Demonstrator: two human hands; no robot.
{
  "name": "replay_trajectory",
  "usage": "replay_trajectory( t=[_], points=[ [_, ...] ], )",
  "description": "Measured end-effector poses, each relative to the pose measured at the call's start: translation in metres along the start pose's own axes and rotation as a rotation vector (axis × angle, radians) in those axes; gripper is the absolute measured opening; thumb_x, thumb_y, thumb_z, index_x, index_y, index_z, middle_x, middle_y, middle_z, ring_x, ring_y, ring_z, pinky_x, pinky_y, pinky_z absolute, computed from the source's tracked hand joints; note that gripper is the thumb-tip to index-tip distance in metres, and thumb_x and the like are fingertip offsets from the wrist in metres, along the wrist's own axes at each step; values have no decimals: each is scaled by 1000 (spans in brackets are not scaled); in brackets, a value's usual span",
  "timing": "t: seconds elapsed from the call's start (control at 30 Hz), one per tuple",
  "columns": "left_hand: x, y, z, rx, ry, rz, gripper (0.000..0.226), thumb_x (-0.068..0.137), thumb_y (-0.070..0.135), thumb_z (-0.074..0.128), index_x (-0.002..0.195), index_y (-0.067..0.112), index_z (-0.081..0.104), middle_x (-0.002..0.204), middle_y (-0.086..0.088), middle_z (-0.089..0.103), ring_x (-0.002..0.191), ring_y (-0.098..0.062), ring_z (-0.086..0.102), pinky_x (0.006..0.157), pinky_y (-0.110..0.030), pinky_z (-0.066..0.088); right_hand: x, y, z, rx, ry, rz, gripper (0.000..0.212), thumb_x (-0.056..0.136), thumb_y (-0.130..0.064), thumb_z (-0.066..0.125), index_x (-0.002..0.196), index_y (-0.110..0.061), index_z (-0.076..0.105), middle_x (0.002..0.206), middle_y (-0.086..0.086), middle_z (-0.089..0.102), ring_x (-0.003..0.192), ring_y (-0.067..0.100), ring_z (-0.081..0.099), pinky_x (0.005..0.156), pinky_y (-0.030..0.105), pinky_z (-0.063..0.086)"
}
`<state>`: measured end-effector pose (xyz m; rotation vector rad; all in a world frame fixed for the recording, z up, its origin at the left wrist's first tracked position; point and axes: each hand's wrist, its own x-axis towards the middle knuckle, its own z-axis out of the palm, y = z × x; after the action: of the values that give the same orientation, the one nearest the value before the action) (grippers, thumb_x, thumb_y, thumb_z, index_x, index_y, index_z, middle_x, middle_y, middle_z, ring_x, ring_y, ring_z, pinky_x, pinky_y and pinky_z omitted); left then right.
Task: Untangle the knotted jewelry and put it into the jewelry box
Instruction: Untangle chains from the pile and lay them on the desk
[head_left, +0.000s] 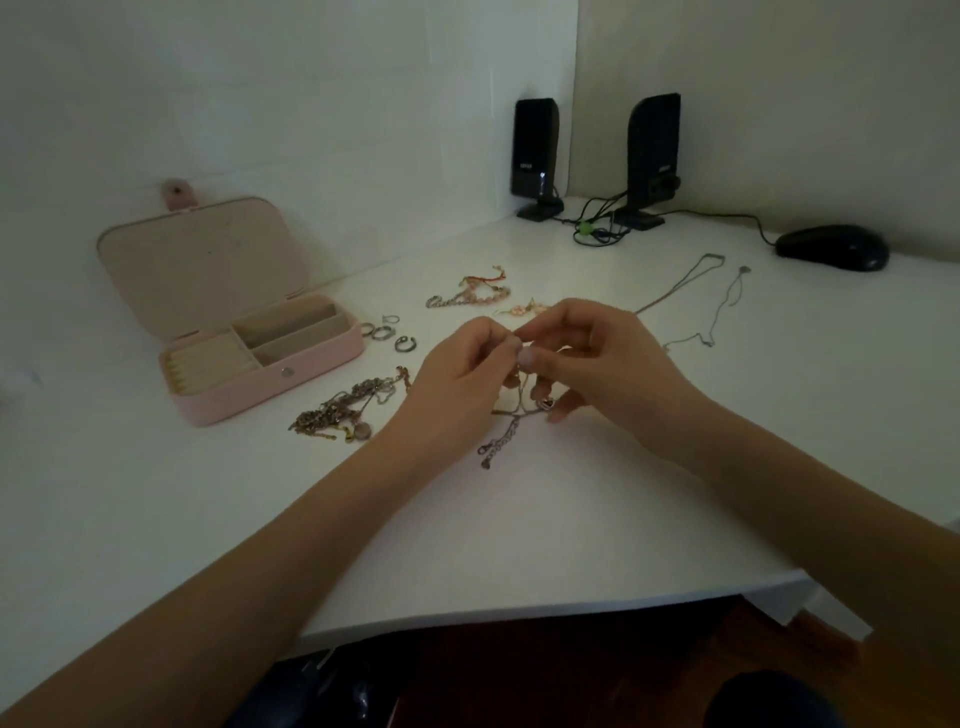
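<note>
Hands: left hand and right hand pinch one knotted chain between fingertips, just above the counter.
Chain: hangs straight down, clasp end nearest the viewer.
Jewelry box: open, left, nearer the left hand.
Between: tangled pile, rings.

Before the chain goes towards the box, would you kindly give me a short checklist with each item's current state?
1. Pink jewelry box lid open: ok.
2. Box compartments free of jewelry: ok.
3. Both hands hold the thin metal chain; left hand and right hand pinch it: ok.
4. Chain fully untangled: cannot tell; fingers hide the middle.
5. Tangled pile of chains beside the box sorted: not ok.
6. Silver rings stored away: not ok.
</note>
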<state>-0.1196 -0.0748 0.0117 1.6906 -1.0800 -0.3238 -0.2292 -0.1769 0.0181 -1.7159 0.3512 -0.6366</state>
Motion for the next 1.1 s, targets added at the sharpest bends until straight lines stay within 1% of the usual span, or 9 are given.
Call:
replay_trajectory(
  t=[0.1, 0.17, 0.23, 0.43, 0.5, 0.63, 0.73, 0.87, 1.1],
  points=[
    [-1, 0, 0, 65, -7, -2, 22, 95, 17, 46, 74, 20, 51, 73, 5, 59, 66, -4, 50, 62, -21, 41, 1, 1, 1, -6, 0, -16, 7, 83, -1, 69, 88, 0, 66, 70, 5, 69, 57, 11, 62, 51, 26, 55],
    [-1, -1, 0, 127, -2, 19, 20, 95, 16, 45, 76, 18, 50, 82, -10, 61, 73, -20, 52, 68, -34, 44, 2, 2, 1, -65, 2, -18, 5, 83, -3, 69, 85, 0, 66, 64, -2, 67, 55, 9, 60, 52, 26, 56],
    [-1, -2, -1, 176, 24, 63, 19, 96, 17, 46, 77, 18, 50, 86, -14, 62, 80, -28, 56, 67, -32, 43, 4, 2, 1, -100, -6, -5, 10, 85, -6, 69, 88, 3, 65, 61, -3, 64, 53, 8, 58, 52, 24, 54],
    [1, 0, -2, 5, -29, -3, 25, 98, 18, 42, 77, 18, 55, 76, 5, 62, 73, -10, 57, 74, -34, 49, 4, -1, 2, 105, -138, 141, 14, 96, -17, 55, 88, -6, 60, 74, 0, 60, 61, 8, 54, 58, 22, 49],
    [2, -1, -2, -92, -80, -38, 29, 99, 15, 38, 74, 14, 53, 76, 0, 59, 74, -15, 55, 73, -37, 47, 4, -2, 4, 147, -186, 183, 19, 99, -19, 49, 86, -9, 59, 74, 0, 58, 61, 8, 52, 59, 22, 48],
    [4, -1, -4, -193, -123, -96, 34, 101, 17, 36, 69, 10, 47, 62, 0, 55, 60, -12, 52, 60, -24, 42, -1, -4, 2, 154, -259, 178, 24, 100, -22, 46, 84, -9, 59, 69, -2, 59, 59, 6, 51, 60, 22, 46],
    [6, -1, -5, -289, -140, -117, 32, 102, 19, 35, 72, 10, 42, 67, -12, 42, 53, -13, 40, 59, -29, 31, -2, -5, 2, 237, -302, 178, 26, 99, -24, 46, 78, -13, 56, 72, 0, 58, 59, 7, 49, 60, 22, 45],
    [6, 2, -6, -396, -171, -150, 39, 103, 23, 39, 65, 16, 43, 56, 4, 30, 49, -9, 27, 53, -24, 24, 1, -5, -1, 376, -293, 209, 20, 99, -25, 44, 84, -13, 50, 71, -3, 50, 57, 7, 45, 55, 22, 45],
    [5, 2, -11, -376, -182, -81, 21, 98, 16, 50, 80, 12, 60, 51, 11, 41, 46, -4, 34, 53, -18, 34, 3, 2, -5, 323, -230, 148, 18, 89, -27, 54, 92, -9, 57, 78, -2, 56, 65, 9, 53, 60, 21, 48]
  ],
)
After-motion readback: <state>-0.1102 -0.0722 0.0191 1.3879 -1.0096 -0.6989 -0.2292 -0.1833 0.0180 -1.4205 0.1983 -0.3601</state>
